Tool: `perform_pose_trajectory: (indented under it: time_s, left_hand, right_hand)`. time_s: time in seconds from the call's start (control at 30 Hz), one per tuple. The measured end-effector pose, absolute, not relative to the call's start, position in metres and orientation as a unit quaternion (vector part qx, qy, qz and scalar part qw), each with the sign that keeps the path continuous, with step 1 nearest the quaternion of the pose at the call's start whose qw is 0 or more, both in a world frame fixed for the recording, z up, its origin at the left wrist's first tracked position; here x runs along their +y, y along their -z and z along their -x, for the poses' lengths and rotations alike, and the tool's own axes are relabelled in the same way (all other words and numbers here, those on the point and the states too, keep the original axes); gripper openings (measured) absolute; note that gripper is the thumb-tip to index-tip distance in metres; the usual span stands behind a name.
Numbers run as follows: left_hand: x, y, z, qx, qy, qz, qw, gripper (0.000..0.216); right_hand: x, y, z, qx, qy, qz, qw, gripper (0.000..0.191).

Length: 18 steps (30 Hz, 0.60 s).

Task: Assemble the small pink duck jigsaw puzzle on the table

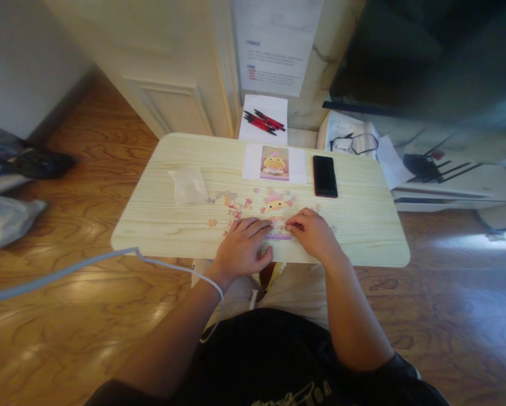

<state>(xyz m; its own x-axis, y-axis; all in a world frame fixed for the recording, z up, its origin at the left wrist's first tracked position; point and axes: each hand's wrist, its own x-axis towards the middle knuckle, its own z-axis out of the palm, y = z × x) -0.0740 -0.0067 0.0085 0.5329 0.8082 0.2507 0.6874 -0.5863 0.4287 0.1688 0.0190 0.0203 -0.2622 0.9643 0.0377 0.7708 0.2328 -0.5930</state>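
A partly assembled jigsaw puzzle [275,204] with a yellow duck picture lies near the front of a light wooden table [363,225]. Loose puzzle pieces [230,202] are scattered to its left. My left hand [243,248] lies flat on the table, fingers stretched toward the puzzle's lower edge. My right hand [314,231] rests beside it, fingertips pressed together on a puzzle piece at the lower edge. A reference picture [274,162] of the duck lies at the table's far side.
A black phone [324,176] lies right of the picture. A clear plastic bag [188,185] sits at the left. Red and black pens [263,121] rest on paper behind the table. A white cable [67,270] runs to my left wrist. Wooden floor surrounds the table.
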Motion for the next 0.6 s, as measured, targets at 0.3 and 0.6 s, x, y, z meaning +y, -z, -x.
perform_pose_trajectory:
  time_s: [0.3, 0.6]
  left_hand:
    - [-0.007, -0.008, 0.076, 0.426, -0.207, -0.869, 0.140, 0.048]
    - [-0.003, -0.009, 0.072, 0.425, -0.189, -0.876, 0.132, 0.049]
  right_hand:
    - [0.018, -0.023, -0.195, -0.722, -0.238, 0.602, 0.246, 0.015]
    - [0.005, -0.024, -0.215, -0.727, -0.214, 0.606, 0.240, 0.020]
